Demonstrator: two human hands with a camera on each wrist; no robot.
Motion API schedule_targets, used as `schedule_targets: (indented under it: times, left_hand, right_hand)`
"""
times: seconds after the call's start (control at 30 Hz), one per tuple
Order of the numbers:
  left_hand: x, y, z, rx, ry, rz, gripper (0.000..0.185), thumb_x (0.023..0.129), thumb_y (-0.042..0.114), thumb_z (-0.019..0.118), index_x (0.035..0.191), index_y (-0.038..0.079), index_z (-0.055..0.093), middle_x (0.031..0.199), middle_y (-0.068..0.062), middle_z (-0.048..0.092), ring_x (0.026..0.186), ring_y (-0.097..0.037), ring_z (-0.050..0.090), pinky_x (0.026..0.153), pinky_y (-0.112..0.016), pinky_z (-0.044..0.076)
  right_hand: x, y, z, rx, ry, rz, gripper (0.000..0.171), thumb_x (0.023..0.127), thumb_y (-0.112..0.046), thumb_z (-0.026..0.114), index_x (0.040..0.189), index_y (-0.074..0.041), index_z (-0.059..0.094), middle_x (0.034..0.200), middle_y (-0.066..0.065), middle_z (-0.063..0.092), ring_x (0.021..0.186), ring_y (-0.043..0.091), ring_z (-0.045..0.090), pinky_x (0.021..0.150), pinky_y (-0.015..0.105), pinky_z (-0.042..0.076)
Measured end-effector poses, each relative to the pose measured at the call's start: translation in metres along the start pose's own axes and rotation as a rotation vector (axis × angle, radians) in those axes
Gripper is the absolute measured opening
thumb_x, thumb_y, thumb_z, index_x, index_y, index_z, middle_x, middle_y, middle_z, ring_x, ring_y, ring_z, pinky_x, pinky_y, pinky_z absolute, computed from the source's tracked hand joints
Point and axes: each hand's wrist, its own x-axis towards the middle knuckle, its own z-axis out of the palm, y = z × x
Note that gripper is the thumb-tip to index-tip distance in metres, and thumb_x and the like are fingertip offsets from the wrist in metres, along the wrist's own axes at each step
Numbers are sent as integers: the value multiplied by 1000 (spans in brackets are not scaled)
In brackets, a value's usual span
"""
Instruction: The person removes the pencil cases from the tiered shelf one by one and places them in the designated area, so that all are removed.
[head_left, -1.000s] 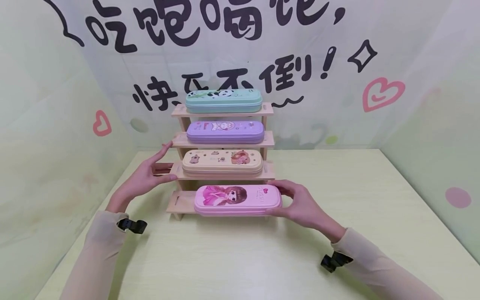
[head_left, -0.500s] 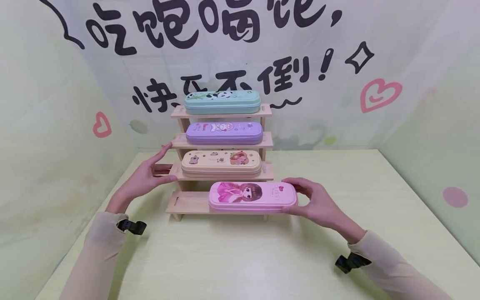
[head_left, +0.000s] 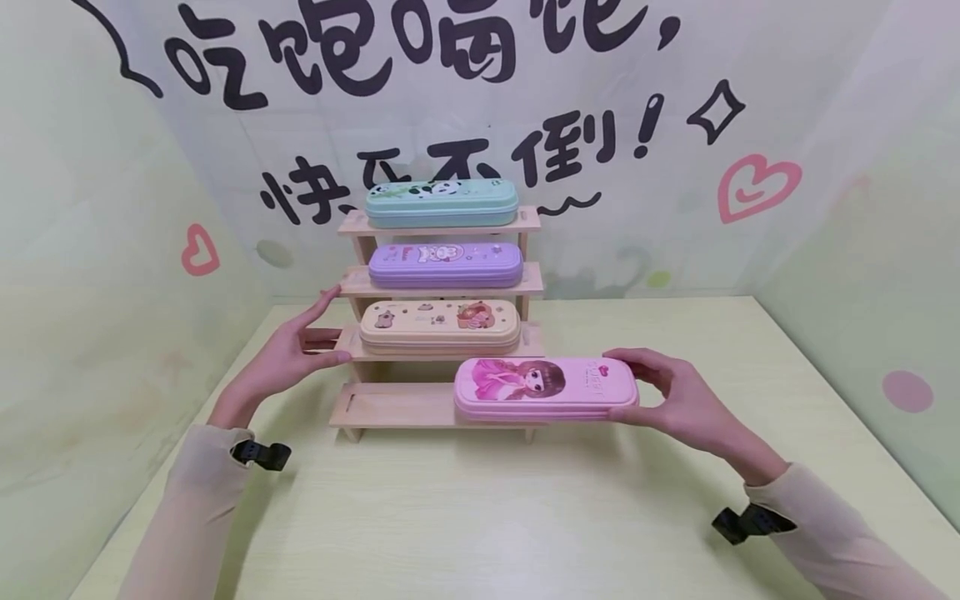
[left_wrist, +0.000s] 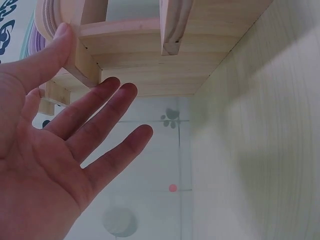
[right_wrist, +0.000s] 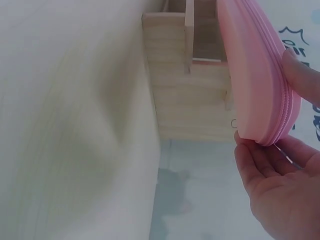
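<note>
A pink zip pencil case (head_left: 525,390) with a doll picture is gripped at its right end by my right hand (head_left: 678,400), thumb in front and fingers behind. Its left part overlaps the bottom step of a wooden tiered rack (head_left: 397,407), and its right part juts past the rack. In the right wrist view the pencil case (right_wrist: 257,75) shows its zip side. My left hand (head_left: 292,350) touches the rack's left side with spread fingers; the left wrist view has the thumb at a step's edge and the other fingers (left_wrist: 102,120) straight.
On the upper steps lie a cream pencil case (head_left: 438,327), a purple pencil case (head_left: 446,265) and a mint pencil case (head_left: 442,202) with pandas. The rack stands on a pale table (head_left: 450,517), with printed cloth (head_left: 637,225) behind and at both sides.
My right hand has drawn the pink pencil case to the right along the bottom step, baring the step's left part. The left hand has stayed at the rack's side.
</note>
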Motion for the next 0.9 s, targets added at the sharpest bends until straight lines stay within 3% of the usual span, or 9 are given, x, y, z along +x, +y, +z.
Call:
schedule_targets:
  times: [0.1, 0.37, 0.6, 0.9]
  left_hand:
    - [0, -1, 0, -10, 1, 8, 104, 94, 11, 82, 170, 39, 16, 171, -18, 26, 124, -42, 65, 91, -21, 57]
    - [2, 0, -1, 0, 1, 7, 105, 94, 9, 81, 169, 40, 16, 169, -20, 30, 123, -44, 65, 90, -23, 58]
    - [-1, -1, 0, -22, 0, 1, 105, 95, 8, 81, 170, 39, 15, 171, -17, 25, 124, -45, 64, 89, -22, 57]
    - [0, -2, 1, -28, 1, 5, 105, 94, 7, 81, 170, 39, 16, 157, -27, 47, 122, -44, 66, 90, -21, 57]
  right_hand:
    - [-4, 4, -10, -4, 0, -4, 66, 82, -7, 92, 142, -7, 64, 133, 8, 68, 121, 8, 62, 100, 15, 48]
    - [-17, 9, -37, 11, -2, -16, 67, 84, 2, 87, 145, -1, 59, 135, 9, 67, 124, 9, 61, 100, 15, 48]
    - [-28, 12, -62, -1, 13, 8, 68, 82, 7, 87, 144, -5, 61, 133, 7, 68, 122, 11, 63, 94, 15, 52]
    - [-36, 30, -98, -18, 32, 36, 69, 84, 14, 81, 147, -1, 57, 132, 5, 68, 117, 10, 66, 88, 16, 55]
